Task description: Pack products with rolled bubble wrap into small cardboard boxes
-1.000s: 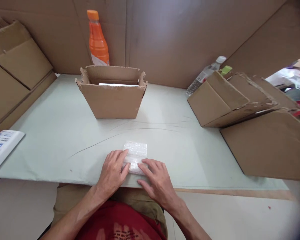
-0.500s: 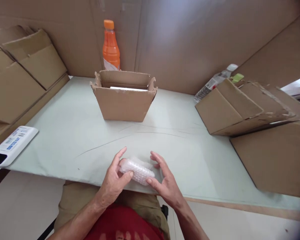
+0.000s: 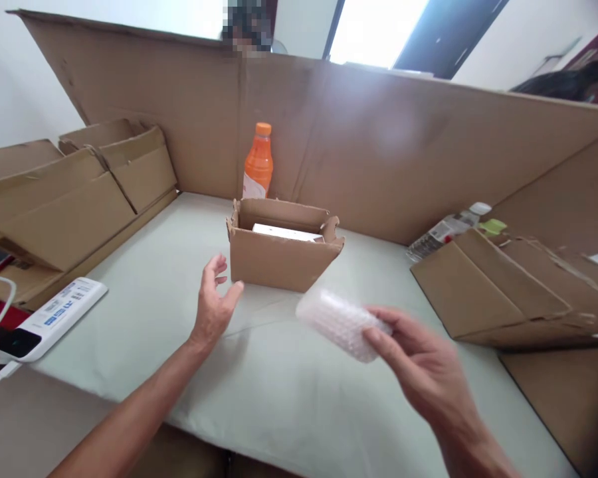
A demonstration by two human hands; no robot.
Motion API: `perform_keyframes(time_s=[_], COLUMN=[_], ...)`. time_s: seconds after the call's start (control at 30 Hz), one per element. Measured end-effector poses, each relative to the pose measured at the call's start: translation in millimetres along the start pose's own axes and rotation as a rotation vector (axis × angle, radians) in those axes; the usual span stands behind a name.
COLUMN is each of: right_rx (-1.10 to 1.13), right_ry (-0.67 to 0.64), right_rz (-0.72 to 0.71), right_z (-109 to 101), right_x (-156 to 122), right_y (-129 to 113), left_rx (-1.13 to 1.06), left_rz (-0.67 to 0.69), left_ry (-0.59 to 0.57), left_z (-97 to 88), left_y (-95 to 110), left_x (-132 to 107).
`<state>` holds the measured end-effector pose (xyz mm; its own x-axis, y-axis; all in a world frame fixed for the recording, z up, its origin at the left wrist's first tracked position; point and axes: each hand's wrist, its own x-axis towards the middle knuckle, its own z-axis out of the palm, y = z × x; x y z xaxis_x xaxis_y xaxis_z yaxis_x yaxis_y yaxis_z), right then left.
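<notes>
A bubble-wrapped bundle (image 3: 336,324), whitish and oblong, is pinched at its right end by my right hand (image 3: 421,358). What lies inside the wrap cannot be made out. The bundle is held over the table, in front of a small open cardboard box (image 3: 274,262). A flat white item (image 3: 286,233) shows inside that box, its lower part hidden by the front wall. My left hand (image 3: 214,299) is empty, thumb and fingers apart, just left of the box's front corner.
An orange bottle (image 3: 259,162) stands behind the box. Larger cartons (image 3: 54,199) line the left side, with a white device (image 3: 54,318) and cable nearby. On the right, more cartons (image 3: 498,285) sit by a clear bottle (image 3: 448,232). Cardboard panels (image 3: 379,146) wall the back; a person's head shows beyond.
Both hands held the bubble-wrapped bundle near the table's front edge. Now my left hand has let go and reached forward toward the box; my right hand has carried the bundle forward. The view has tilted up.
</notes>
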<state>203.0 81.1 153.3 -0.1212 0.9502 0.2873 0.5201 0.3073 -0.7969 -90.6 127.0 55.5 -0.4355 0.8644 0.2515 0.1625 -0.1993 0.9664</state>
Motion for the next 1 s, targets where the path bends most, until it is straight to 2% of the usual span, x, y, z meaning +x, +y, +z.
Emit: perform_keyframes(time_s=[0.1, 0.17, 0.23, 0.3, 0.43, 0.57, 0.63, 0.73, 0.8, 1.0], right_rx=[-0.170, -0.268, -0.349, -0.430, -0.624, -0.903, -0.947, -0.922, -0.904, -0.821], right_ry=[0.067, 0.038, -0.070, -0.221, -0.441, -0.579, -0.607, -0.750, -0.838, -0.935], right_rz=[-0.194, -0.258, -0.230, -0.140, -0.020, -0.026, -0.030, 0.025, 0.043, -0.059], right_z=[-5.6, 2.3, 17.9, 39.1, 87.4, 131.1, 149.8, 169.1, 172.4, 160.9], right_x=[68.3, 115.0, 157.3, 191.8, 237.3, 262.9, 268.3, 266.1, 261.9, 260.9], right_y=[-45.5, -73.0, -92.7, -104.3, -116.9, -131.4, -136.4, -135.8, -131.1, -114.7], left_rx=[0.064, 0.076, 0.074, 0.075, 0.078, 0.081, 0.084, 0.087, 0.086, 0.085], left_rz=[0.083, 0.105, 0.112, 0.125, 0.169, 0.201, 0.211, 0.219, 0.219, 0.211], left_ry=[-0.020, -0.022, -0.008, -0.002, 0.013, 0.017, 0.018, 0.034, 0.044, 0.058], left_z=[18.4, 26.3, 28.6, 27.5, 26.1, 28.9, 30.0, 31.5, 32.7, 35.5], left_y=[-20.1, -34.5, -46.7, -55.1, -62.3, -64.1, -64.7, -65.6, -66.3, -66.7], left_x=[25.1, 29.3, 28.7, 27.4, 28.0, 29.0, 28.4, 27.2, 26.7, 26.6])
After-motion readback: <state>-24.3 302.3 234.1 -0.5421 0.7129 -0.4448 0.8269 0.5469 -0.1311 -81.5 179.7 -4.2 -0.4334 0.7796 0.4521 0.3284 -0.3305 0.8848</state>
